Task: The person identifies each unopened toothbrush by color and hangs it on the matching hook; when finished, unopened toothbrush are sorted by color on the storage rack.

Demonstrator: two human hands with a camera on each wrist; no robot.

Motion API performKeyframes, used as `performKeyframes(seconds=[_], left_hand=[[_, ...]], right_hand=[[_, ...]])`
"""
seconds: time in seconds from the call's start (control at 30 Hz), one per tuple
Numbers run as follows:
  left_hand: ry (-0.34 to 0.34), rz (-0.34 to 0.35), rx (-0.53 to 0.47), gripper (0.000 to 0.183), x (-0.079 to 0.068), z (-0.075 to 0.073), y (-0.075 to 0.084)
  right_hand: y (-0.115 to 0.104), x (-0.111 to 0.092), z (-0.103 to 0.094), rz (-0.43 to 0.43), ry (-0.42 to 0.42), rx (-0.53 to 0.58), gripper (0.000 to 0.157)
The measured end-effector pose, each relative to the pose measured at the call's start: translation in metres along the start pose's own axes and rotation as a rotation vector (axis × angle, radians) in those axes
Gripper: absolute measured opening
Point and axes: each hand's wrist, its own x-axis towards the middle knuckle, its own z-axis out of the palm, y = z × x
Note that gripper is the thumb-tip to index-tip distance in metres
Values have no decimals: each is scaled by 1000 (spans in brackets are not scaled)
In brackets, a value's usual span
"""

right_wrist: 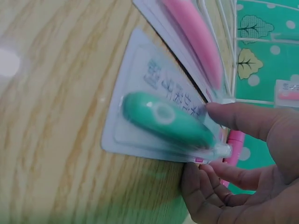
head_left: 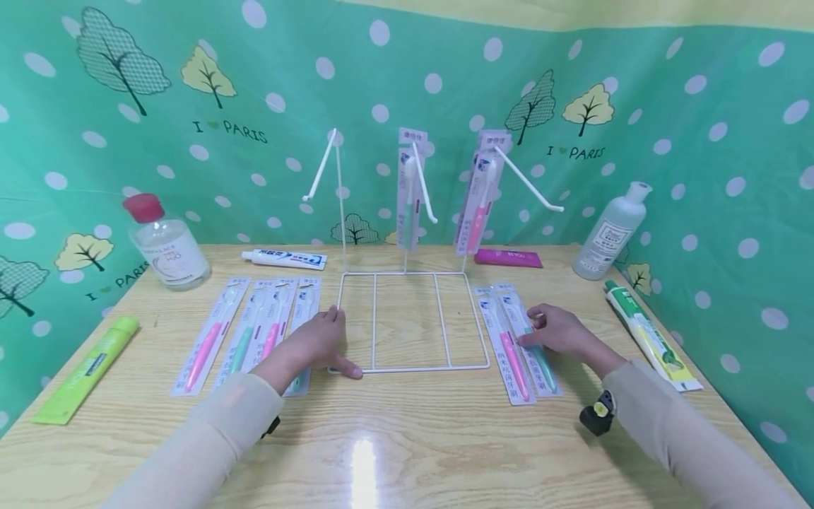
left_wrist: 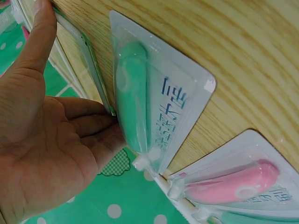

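Note:
My left hand (head_left: 320,339) rests at the front left corner of a white wire rack (head_left: 410,369), its thumb on the front bar and its fairly straight fingers along the left side. With thumb and fingers at opposite edges, my right hand (head_left: 561,331) pinches a packaged green toothbrush (right_wrist: 163,119) lying on the table. Just left of that pack lies a packaged pink toothbrush (head_left: 514,366). Packaged toothbrushes also hang from the rack's middle hook (head_left: 425,187) and right hook (head_left: 531,182); the left hook (head_left: 321,166) carries none.
Several packaged toothbrushes (head_left: 206,346) lie in a row left of the rack. Around the table are a green tube (head_left: 89,371), a red-capped bottle (head_left: 168,247), a white tube (head_left: 286,259), a magenta tube (head_left: 509,258), a clear bottle (head_left: 610,233) and a green-white tube (head_left: 651,336).

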Motion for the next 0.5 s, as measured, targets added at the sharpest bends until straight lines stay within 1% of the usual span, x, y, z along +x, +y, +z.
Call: performKeyframes(seconds=[0.1,0.3,0.5], left_hand=[[-1,-3,-4,125,0,0,0],[-4,-3,-14,124,-1,-1,0],[-4,-8,-28,123,-3,-2,2]], right_hand=[[-2,0,0,16,-2,4,73],[-3,1,-1,36,-11,29,80],[1,2,-3,43,-53,102,85]])
